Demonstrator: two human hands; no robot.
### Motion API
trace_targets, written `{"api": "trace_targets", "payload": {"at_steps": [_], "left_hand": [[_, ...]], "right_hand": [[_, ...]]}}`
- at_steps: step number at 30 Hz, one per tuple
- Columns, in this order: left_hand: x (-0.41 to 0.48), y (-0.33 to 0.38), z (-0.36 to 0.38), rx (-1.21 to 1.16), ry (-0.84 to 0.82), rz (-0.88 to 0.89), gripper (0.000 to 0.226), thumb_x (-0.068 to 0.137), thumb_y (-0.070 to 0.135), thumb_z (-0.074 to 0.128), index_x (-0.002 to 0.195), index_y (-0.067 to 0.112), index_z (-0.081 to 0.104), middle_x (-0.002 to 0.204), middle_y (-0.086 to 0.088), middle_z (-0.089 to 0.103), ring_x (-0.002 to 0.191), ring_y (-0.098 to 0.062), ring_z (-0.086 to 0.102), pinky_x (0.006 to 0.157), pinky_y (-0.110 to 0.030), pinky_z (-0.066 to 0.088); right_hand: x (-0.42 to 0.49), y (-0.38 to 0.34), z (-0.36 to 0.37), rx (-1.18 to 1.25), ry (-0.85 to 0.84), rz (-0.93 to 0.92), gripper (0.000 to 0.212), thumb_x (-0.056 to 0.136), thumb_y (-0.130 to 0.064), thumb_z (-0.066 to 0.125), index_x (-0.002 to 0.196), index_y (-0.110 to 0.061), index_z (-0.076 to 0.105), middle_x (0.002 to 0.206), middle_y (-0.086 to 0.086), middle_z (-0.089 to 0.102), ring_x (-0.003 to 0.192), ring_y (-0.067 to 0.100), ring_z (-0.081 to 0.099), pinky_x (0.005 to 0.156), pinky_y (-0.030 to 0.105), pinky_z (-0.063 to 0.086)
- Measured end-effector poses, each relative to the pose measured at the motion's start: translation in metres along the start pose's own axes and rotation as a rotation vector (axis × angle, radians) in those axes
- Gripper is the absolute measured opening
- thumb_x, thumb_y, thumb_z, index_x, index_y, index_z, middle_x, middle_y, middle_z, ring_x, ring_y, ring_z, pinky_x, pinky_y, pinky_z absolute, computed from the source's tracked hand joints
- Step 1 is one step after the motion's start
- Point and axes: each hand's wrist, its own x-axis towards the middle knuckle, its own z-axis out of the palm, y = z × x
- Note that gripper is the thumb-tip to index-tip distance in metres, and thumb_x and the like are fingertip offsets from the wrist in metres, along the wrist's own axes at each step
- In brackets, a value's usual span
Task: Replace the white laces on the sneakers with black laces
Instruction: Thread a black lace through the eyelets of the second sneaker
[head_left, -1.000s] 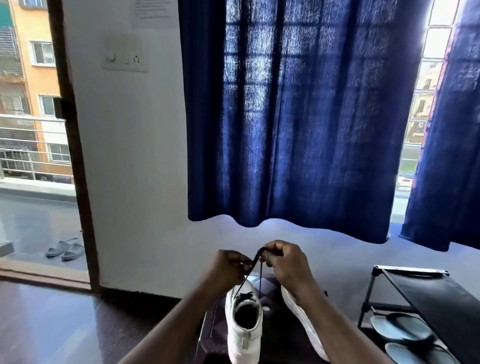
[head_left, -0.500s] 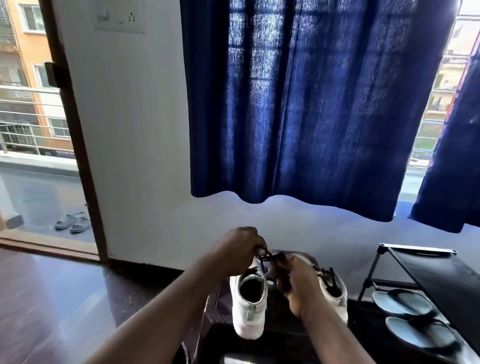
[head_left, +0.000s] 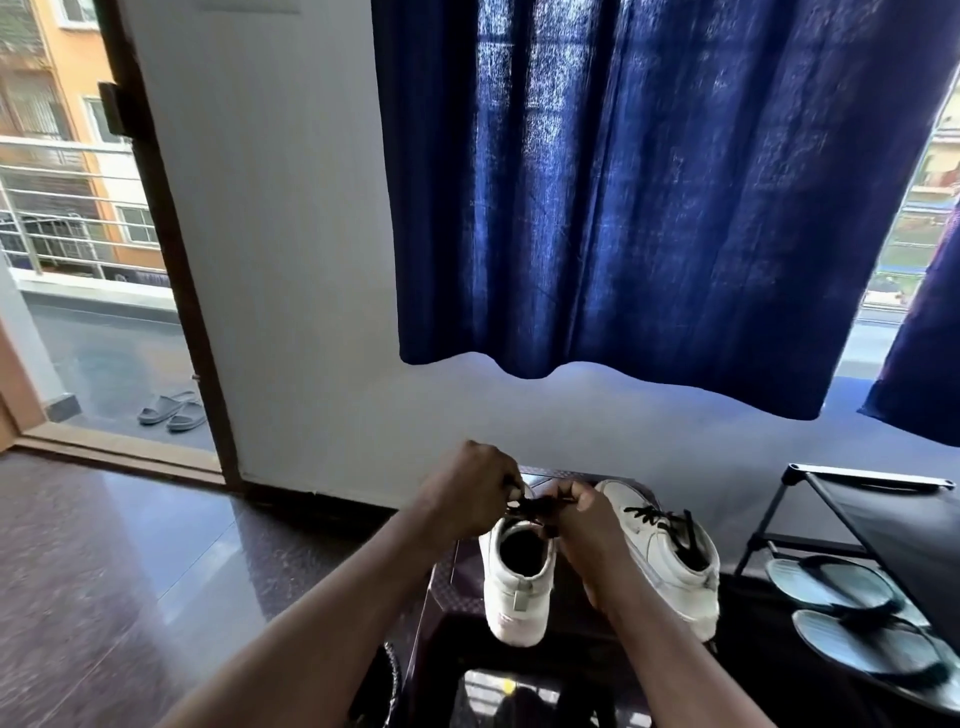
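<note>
Both the left hand (head_left: 470, 491) and right hand (head_left: 582, 525) pinch the black lace (head_left: 537, 506) between them, just above the near sneaker's (head_left: 517, 587) collar, its toe pointing away from both hands.

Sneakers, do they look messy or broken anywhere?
No, nothing stands out. The left sneaker and the right sneaker stand upright side by side, and the right one is laced in black. The left hand and right hand pinch a black lace above the left sneaker. Nothing looks spilled or torn.
</note>
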Motion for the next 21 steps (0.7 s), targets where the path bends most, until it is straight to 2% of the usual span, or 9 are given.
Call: {"api": "trace_targets", "payload": {"at_steps": [2, 5, 7, 10, 13, 17, 21], "left_hand": [[-0.009, 0.001, 0.016, 0.069, -0.055, -0.008, 0.033, 0.08, 0.025, 0.051, 0.094, 0.02, 0.081, 0.095, -0.002, 0.078, 0.091, -0.025, 0.072, 0.084, -0.04, 0.058], [-0.02, 0.007, 0.04, 0.225, -0.085, 0.014, 0.027, 0.084, 0.014, 0.055, 0.101, 0.014, 0.077, 0.099, -0.01, 0.076, 0.097, -0.034, 0.072, 0.08, -0.042, 0.06], [-0.025, 0.014, 0.049, 0.299, -0.102, -0.016, 0.025, 0.085, 0.008, 0.056, 0.103, 0.011, 0.074, 0.104, -0.012, 0.074, 0.099, -0.036, 0.072, 0.077, -0.041, 0.059], [-0.027, 0.021, 0.056, 0.331, -0.103, -0.056, 0.023, 0.087, 0.006, 0.06, 0.106, 0.009, 0.073, 0.107, -0.012, 0.073, 0.103, -0.036, 0.071, 0.079, -0.041, 0.058], [-0.026, 0.023, 0.059, 0.366, -0.095, -0.055, 0.027, 0.085, 0.002, 0.056, 0.106, 0.008, 0.073, 0.107, -0.016, 0.073, 0.104, -0.039, 0.07, 0.08, -0.042, 0.058], [-0.027, 0.026, 0.057, 0.412, -0.108, -0.058, 0.028, 0.09, 0.004, 0.054, 0.112, 0.007, 0.071, 0.112, -0.019, 0.071, 0.109, -0.041, 0.068, 0.082, -0.042, 0.056], [-0.032, 0.024, 0.054, 0.37, -0.04, -0.034, 0.025, 0.091, 0.012, 0.058, 0.115, 0.018, 0.064, 0.107, -0.015, 0.071, 0.102, -0.042, 0.07, 0.072, -0.042, 0.054]], "right_hand": [[-0.001, 0.008, -0.002, -0.366, 0.047, -0.159, 0.009, 0.083, -0.016, 0.071, 0.09, -0.021, 0.069, 0.077, -0.004, 0.076, 0.07, 0.015, 0.067, 0.066, 0.027, 0.049], [-0.01, 0.022, -0.004, -0.897, 0.048, -0.416, 0.022, 0.083, -0.028, 0.064, 0.105, -0.027, 0.066, 0.088, 0.002, 0.074, 0.083, 0.025, 0.069, 0.066, 0.037, 0.051], [-0.015, 0.03, -0.003, -1.093, -0.013, -0.507, 0.034, 0.082, -0.034, 0.06, 0.115, -0.029, 0.06, 0.093, 0.004, 0.072, 0.089, 0.029, 0.07, 0.068, 0.04, 0.052], [-0.019, 0.032, -0.002, -1.112, -0.055, -0.51, 0.035, 0.083, -0.034, 0.057, 0.117, -0.027, 0.062, 0.096, 0.003, 0.074, 0.093, 0.027, 0.07, 0.067, 0.035, 0.046], [-0.022, 0.027, -0.007, -1.033, -0.101, -0.407, 0.023, 0.083, -0.034, 0.059, 0.098, -0.02, 0.07, 0.094, 0.005, 0.075, 0.09, 0.03, 0.069, 0.063, 0.031, 0.039], [-0.024, 0.023, -0.009, -1.034, -0.158, -0.338, 0.022, 0.088, -0.032, 0.061, 0.094, -0.013, 0.07, 0.1, 0.012, 0.073, 0.095, 0.036, 0.068, 0.065, 0.032, 0.04], [-0.025, 0.031, -0.006, -0.996, -0.053, -0.399, 0.023, 0.083, -0.033, 0.06, 0.098, -0.019, 0.069, 0.098, 0.004, 0.074, 0.093, 0.032, 0.07, 0.068, 0.037, 0.05]]}}
